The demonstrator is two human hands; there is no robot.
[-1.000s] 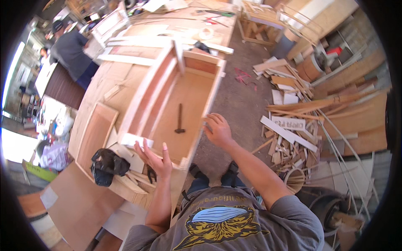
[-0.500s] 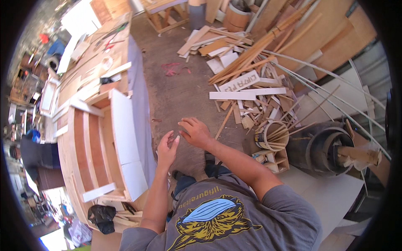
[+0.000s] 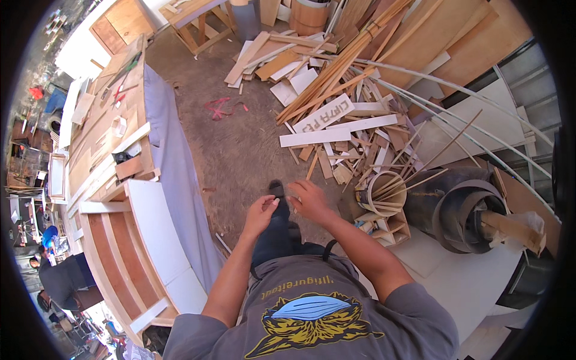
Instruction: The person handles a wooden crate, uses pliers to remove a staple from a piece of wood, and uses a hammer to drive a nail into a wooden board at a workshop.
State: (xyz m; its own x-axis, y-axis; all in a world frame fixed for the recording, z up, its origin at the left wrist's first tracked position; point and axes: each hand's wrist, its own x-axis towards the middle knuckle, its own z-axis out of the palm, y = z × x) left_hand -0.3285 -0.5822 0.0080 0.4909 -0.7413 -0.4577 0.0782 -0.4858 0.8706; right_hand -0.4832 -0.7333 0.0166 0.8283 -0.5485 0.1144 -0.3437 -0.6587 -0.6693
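We hold our left hand [image 3: 260, 216] and right hand [image 3: 308, 200] just apart, fingers bent, whether pinching anything we cannot tell, the wooden cabinet [image 3: 151, 247] left of both, scrap wood [image 3: 354, 125] ahead-right, where watching our 2 feet [image 3: 276, 188] seems wise.

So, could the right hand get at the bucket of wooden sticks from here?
Probably yes, perhaps with a lean: nothing visible blocks the way from the right hand to the bucket, whose sticks lean away.

Left grip [image 3: 260, 216] and right grip [image 3: 310, 200] hover near each other between a wooden cabinet [image 3: 165, 231] and scrap wood [image 3: 360, 124].
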